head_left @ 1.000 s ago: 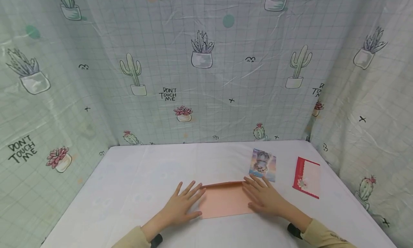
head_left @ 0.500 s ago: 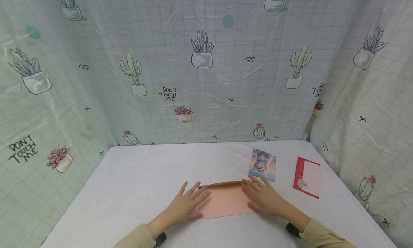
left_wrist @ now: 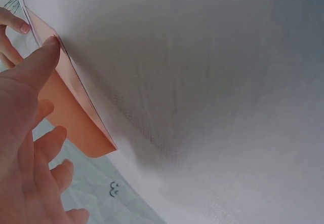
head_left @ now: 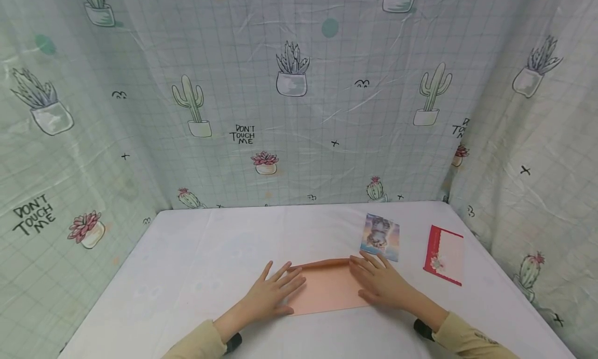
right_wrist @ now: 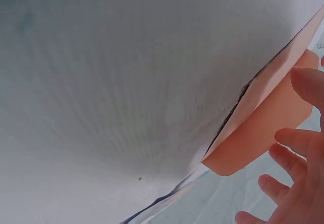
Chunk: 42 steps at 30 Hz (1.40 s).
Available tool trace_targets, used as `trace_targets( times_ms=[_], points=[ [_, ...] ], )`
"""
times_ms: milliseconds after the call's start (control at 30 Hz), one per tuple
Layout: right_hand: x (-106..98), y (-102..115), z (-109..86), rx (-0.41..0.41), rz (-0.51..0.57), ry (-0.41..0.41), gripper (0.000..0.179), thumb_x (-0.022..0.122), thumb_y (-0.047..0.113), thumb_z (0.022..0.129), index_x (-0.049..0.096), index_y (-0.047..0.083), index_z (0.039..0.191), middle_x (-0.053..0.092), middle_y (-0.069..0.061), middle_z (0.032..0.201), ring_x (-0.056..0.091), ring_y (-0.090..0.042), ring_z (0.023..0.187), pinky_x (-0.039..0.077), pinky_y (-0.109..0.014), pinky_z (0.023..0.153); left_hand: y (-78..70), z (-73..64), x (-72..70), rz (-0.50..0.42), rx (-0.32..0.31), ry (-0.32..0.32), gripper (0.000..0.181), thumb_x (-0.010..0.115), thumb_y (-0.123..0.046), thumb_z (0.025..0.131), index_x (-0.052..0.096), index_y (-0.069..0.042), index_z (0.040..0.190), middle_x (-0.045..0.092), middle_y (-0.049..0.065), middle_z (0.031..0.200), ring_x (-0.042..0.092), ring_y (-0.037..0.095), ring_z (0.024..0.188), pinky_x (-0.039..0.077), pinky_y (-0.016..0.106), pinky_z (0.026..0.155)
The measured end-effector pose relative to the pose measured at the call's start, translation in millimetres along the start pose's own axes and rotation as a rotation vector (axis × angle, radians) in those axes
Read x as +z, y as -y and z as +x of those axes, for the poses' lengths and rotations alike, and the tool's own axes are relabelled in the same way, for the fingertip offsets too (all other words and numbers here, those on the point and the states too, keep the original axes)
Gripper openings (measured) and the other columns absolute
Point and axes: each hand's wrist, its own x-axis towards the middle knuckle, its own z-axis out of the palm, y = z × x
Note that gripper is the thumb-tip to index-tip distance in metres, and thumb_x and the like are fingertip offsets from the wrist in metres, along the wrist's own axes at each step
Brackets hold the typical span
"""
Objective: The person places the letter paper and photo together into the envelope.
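Note:
A peach-orange envelope [head_left: 325,291] lies on the white table between my hands, its long flap [right_wrist: 263,133] standing up along the far edge. My left hand [head_left: 267,295] is at its left end, fingers straight and spread. In the left wrist view, the left thumb [left_wrist: 43,59] touches the envelope and the other fingers are beside the flap. At the right end my right hand [head_left: 380,281] lies with extended fingers over the envelope's edge. In the right wrist view, the right hand's fingers [right_wrist: 293,140] are beside the flap. Neither hand grips the paper.
A picture card [head_left: 380,237] with an animal on it lies just beyond my right hand. Farther right is a red and pink card [head_left: 444,255] with a flower. A cactus-print curtain [head_left: 299,120] hangs behind and on both sides of the white table [head_left: 210,255].
My left hand has shifted slightly right, farther over the envelope's left end. The right hand has barely moved. The flap looks a little more raised on the right side.

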Motion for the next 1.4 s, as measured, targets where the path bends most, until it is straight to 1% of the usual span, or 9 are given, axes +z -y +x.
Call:
trace_targets(
  times_ms=[67,133,200,467,667,867,1067,1233,1400],
  points=[
    [0,0,1.2,0.008,-0.005,0.004,0.056,0.065,0.039,0.076,0.054,0.010,0.123,0.048,-0.009,0.132,0.040,-0.034,0.122,0.017,-0.052,0.105,0.9,0.2,1.5,-0.003,0.002,0.011,0.071,0.053,-0.057,0.076,0.039,-0.020,0.135,0.039,0.002,0.141,0.035,0.026,0.131,0.030,0.058,0.098],
    [-1,-1,2.7,0.016,-0.007,0.012,0.055,0.065,0.038,0.076,0.055,0.011,0.122,0.048,-0.009,0.133,0.041,-0.035,0.122,0.030,-0.053,0.095,1.6,0.6,2.1,-0.007,0.005,0.017,0.071,0.053,-0.057,0.076,0.039,-0.020,0.135,0.039,0.003,0.141,0.034,0.027,0.131,0.030,0.058,0.098],
    [-1,-1,4.6,0.028,0.001,0.029,0.054,0.064,0.038,0.077,0.054,0.011,0.122,0.046,-0.010,0.134,0.040,-0.036,0.122,0.033,-0.055,0.093,2.5,0.9,2.8,-0.010,0.006,0.020,0.071,0.053,-0.057,0.076,0.040,-0.020,0.135,0.040,0.003,0.141,0.035,0.027,0.130,0.030,0.058,0.097],
    [-3,-4,12.6,0.088,0.071,0.154,0.054,0.057,0.037,0.084,0.048,0.009,0.129,0.038,-0.011,0.141,0.032,-0.038,0.129,0.029,-0.060,0.097,6.5,3.1,0.9,0.024,-0.017,0.043,0.074,0.051,-0.063,0.073,0.043,-0.020,0.133,0.044,0.005,0.137,0.037,0.028,0.129,0.032,0.056,0.098],
    [0,-7,19.0,0.110,0.111,0.196,0.059,0.057,0.040,0.083,0.043,0.009,0.132,0.037,-0.012,0.141,0.032,-0.038,0.128,0.026,-0.061,0.098,9.9,3.6,0.7,-0.009,-0.053,0.095,0.077,0.050,-0.066,0.073,0.041,-0.020,0.134,0.041,0.008,0.139,0.035,0.029,0.130,0.029,0.057,0.099],
    [0,-8,24.9,0.157,0.168,0.276,0.062,0.053,0.043,0.085,0.038,0.009,0.135,0.034,-0.011,0.143,0.028,-0.037,0.131,0.022,-0.063,0.100,11.8,3.5,-0.5,-0.046,-0.084,0.111,0.081,0.052,-0.067,0.071,0.042,-0.016,0.133,0.041,0.011,0.139,0.035,0.031,0.129,0.028,0.060,0.098],
    [3,-8,28.6,0.173,0.189,0.309,0.064,0.049,0.047,0.087,0.036,0.010,0.137,0.034,-0.011,0.143,0.028,-0.036,0.132,0.021,-0.063,0.100,12.4,3.2,-3.1,-0.059,-0.129,0.141,0.087,0.052,-0.070,0.068,0.042,-0.013,0.133,0.042,0.009,0.138,0.034,0.033,0.130,0.027,0.061,0.098],
    [7,-10,29.7,0.184,0.185,0.332,0.065,0.047,0.049,0.087,0.034,0.011,0.138,0.034,-0.010,0.143,0.027,-0.036,0.132,0.019,-0.063,0.101,13.3,3.1,-0.2,-0.054,-0.145,0.156,0.088,0.050,-0.072,0.068,0.042,-0.014,0.133,0.043,0.008,0.138,0.034,0.032,0.130,0.026,0.062,0.098],
    [8,-11,31.3,0.191,0.176,0.357,0.066,0.045,0.051,0.087,0.035,0.011,0.137,0.035,-0.009,0.143,0.027,-0.036,0.132,0.018,-0.063,0.102,14.1,2.8,2.6,-0.054,-0.163,0.193,0.087,0.047,-0.073,0.070,0.040,-0.016,0.134,0.041,0.005,0.140,0.031,0.030,0.132,0.025,0.062,0.099]
  ],
)
